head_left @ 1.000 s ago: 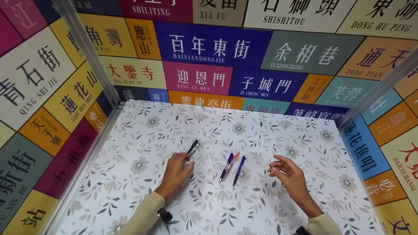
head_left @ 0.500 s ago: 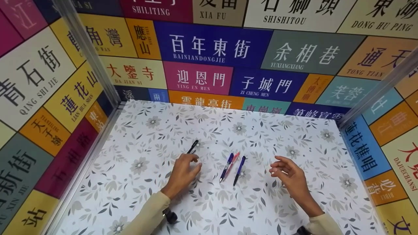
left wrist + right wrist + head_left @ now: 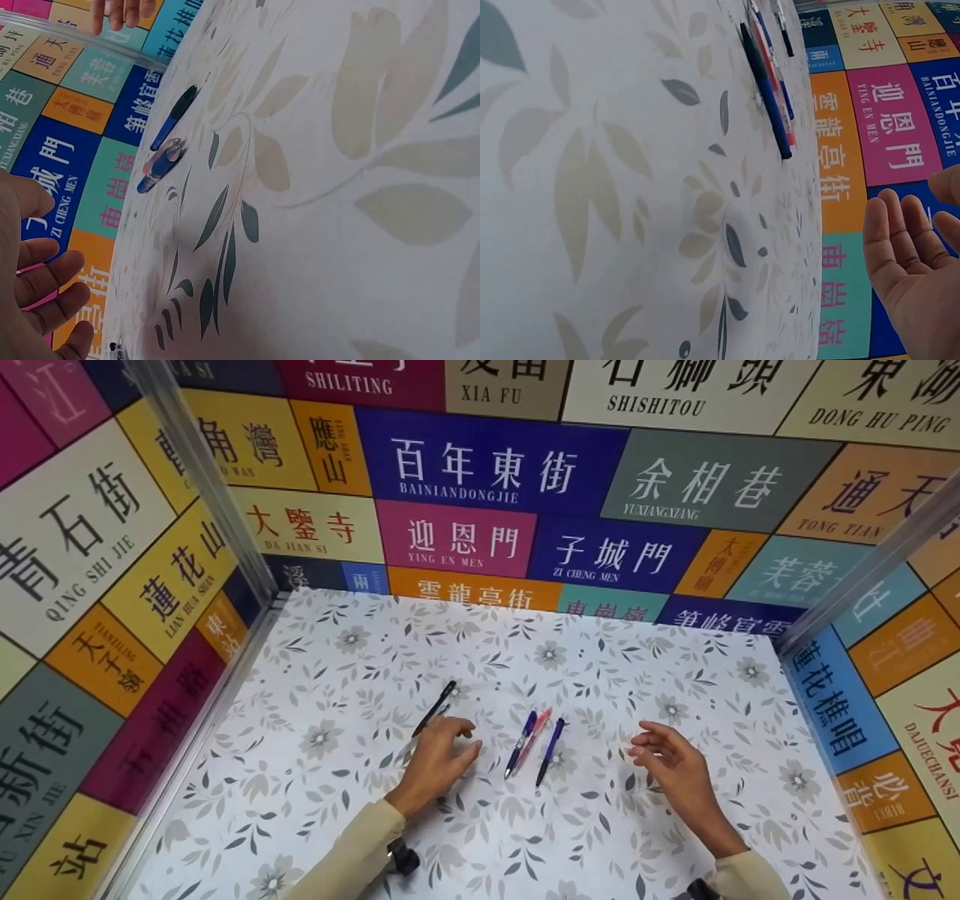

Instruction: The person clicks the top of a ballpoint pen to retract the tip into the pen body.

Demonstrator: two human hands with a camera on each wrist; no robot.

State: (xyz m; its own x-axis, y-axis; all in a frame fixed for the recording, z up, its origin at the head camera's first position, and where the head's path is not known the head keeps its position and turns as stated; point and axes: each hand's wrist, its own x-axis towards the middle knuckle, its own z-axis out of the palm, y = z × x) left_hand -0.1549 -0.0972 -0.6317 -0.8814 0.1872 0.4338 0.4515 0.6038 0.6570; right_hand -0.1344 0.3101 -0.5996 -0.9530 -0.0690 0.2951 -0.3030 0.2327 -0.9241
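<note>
My left hand (image 3: 436, 765) hovers over the table just right of a black pen (image 3: 433, 709), fingers loosely bent and holding nothing. A greyish clear pen (image 3: 409, 748) lies alongside the black one, partly covered by that hand. Three more pens lie slanted at mid-table: a blue-and-white pen (image 3: 520, 744), a pink pen (image 3: 533, 742) against it, and a dark blue pen (image 3: 550, 751) slightly apart to the right. Right of these, my right hand (image 3: 675, 757) is held with relaxed fingers and nothing in it; its palm also shows in the right wrist view.
A white floral cloth (image 3: 615, 675) covers the table. Colourful panels with Chinese place names (image 3: 487, 457) wall the back and both sides, with clear corner strips (image 3: 217, 510) where they meet. Both wrists carry a black strapped device (image 3: 403, 856).
My left hand has drifted right, off the black pen, so more of that pen and the clear one shows. The right hand has shifted slightly right. The pens have stayed put.
</note>
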